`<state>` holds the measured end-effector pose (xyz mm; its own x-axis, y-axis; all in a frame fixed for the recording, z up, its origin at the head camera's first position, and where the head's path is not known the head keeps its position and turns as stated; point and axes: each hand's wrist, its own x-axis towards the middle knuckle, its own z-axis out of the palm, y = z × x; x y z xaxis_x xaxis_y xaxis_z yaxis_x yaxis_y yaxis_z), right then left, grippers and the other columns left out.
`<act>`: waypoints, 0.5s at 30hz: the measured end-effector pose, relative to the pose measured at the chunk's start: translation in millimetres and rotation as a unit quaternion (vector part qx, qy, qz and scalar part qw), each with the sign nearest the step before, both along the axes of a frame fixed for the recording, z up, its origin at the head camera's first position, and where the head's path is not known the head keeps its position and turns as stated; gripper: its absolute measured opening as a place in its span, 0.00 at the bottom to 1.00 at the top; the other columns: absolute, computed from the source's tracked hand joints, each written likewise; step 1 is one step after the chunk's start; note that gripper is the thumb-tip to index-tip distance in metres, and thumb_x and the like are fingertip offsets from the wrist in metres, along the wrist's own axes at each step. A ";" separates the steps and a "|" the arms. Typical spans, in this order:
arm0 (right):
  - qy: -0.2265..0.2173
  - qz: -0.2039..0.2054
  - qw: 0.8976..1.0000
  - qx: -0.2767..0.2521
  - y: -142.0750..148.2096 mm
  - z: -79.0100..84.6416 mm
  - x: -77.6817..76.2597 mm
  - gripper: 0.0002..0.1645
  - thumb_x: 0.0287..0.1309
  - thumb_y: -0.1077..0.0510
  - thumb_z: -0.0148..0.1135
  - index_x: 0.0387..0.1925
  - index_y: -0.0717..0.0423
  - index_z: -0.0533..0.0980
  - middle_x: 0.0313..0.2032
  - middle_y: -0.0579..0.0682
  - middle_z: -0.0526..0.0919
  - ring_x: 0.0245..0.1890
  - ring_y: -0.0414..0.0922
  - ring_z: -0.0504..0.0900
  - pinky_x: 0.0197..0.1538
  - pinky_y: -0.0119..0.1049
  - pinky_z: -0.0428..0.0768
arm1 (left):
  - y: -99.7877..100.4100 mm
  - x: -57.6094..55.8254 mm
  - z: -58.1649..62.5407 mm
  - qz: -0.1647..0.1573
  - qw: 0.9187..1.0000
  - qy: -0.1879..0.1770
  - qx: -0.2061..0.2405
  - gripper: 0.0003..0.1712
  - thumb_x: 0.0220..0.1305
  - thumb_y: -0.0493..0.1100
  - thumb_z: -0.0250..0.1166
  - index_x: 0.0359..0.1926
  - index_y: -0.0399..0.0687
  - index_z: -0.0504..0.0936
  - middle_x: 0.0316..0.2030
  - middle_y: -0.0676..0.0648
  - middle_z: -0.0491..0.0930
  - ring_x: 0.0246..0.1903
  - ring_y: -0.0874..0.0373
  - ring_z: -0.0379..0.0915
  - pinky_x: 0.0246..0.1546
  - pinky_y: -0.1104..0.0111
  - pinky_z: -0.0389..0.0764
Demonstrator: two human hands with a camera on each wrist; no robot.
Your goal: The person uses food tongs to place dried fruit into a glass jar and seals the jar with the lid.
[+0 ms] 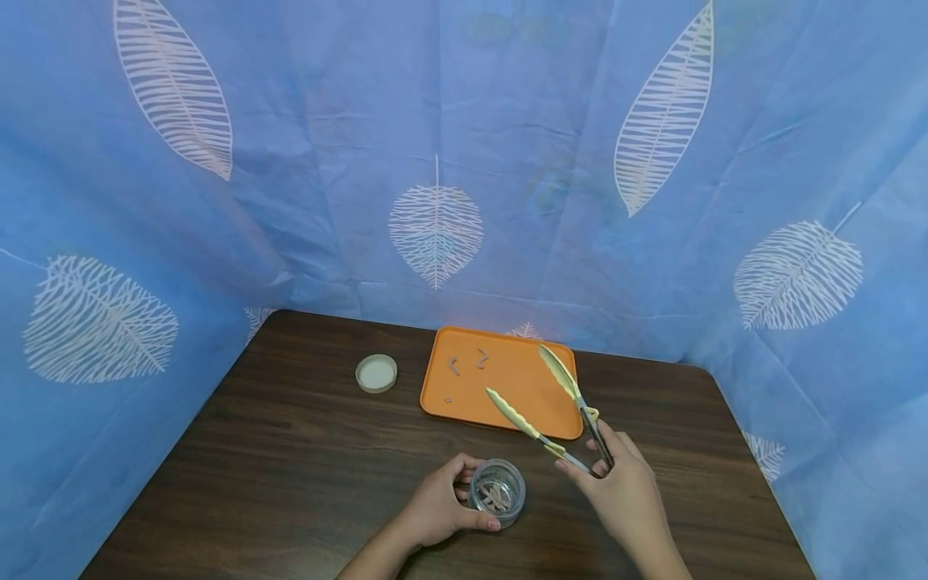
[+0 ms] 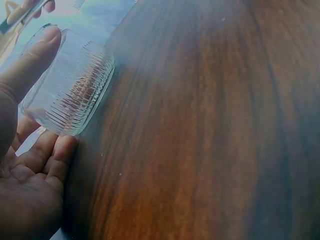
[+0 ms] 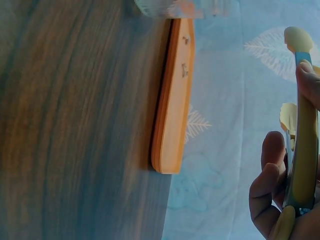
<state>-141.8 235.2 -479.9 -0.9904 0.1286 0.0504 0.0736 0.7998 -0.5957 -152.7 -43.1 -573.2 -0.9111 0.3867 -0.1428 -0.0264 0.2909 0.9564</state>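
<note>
My left hand [image 1: 438, 503] grips a clear ribbed glass jar [image 1: 510, 475] standing near the front of the table, thumb on the near side and fingers round the far side. Several small brownish pieces [image 1: 496, 497] lie at the jar's bottom. In my right hand [image 1: 629, 487] is a pair of tongs [image 1: 580, 403] with pale yellow tips, pinched between thumb and fingers. The tongs' arms stand spread, nothing between them, and overlap the orange tray [image 1: 522, 395] in the head view. On that tray's left part sit a few small greyish pieces [image 1: 454, 366].
A round lid [image 1: 376, 373] lies on the dark wooden table [image 1: 304, 451], left of the tray. Behind and beside the table hangs a blue cloth [image 1: 348, 161] with white leaf prints.
</note>
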 end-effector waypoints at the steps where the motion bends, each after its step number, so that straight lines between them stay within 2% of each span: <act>1: 0.002 0.003 1.000 0.004 -0.4 -0.9 -3.4 0.61 0.56 0.40 0.84 0.80 0.64 0.65 0.57 0.58 0.85 0.32 0.39 0.74 0.30 0.30 0.72 | -0.1 0.2 0.4 0.000 1.000 0.000 -0.001 0.41 0.50 0.48 0.90 0.65 0.55 0.81 0.55 0.51 0.85 0.50 0.63 0.76 0.51 0.73 0.81; 10: 0.008 0.038 0.998 0.049 -1.8 -12.3 -33.5 0.59 0.58 0.38 0.82 0.79 0.64 0.66 0.55 0.59 0.85 0.35 0.41 0.77 0.31 0.30 0.73 | -0.4 0.6 0.6 0.003 1.000 0.000 -0.004 0.42 0.49 0.49 0.90 0.64 0.57 0.81 0.55 0.52 0.84 0.50 0.62 0.76 0.51 0.73 0.81; 15: 0.008 0.052 0.996 0.067 -2.6 -20.8 -47.2 0.58 0.59 0.39 0.81 0.78 0.67 0.67 0.53 0.60 0.84 0.35 0.43 0.78 0.33 0.32 0.74 | -0.2 0.6 -0.1 0.003 1.000 -0.004 -0.005 0.41 0.49 0.49 0.90 0.64 0.57 0.81 0.54 0.53 0.84 0.50 0.61 0.76 0.50 0.73 0.81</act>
<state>-189.0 232.7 -500.8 -0.9969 0.0168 0.0767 -0.0226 0.8747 -0.4841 -152.2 -43.3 -573.3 -0.9122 0.3797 -0.1542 -0.0365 0.2995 0.9534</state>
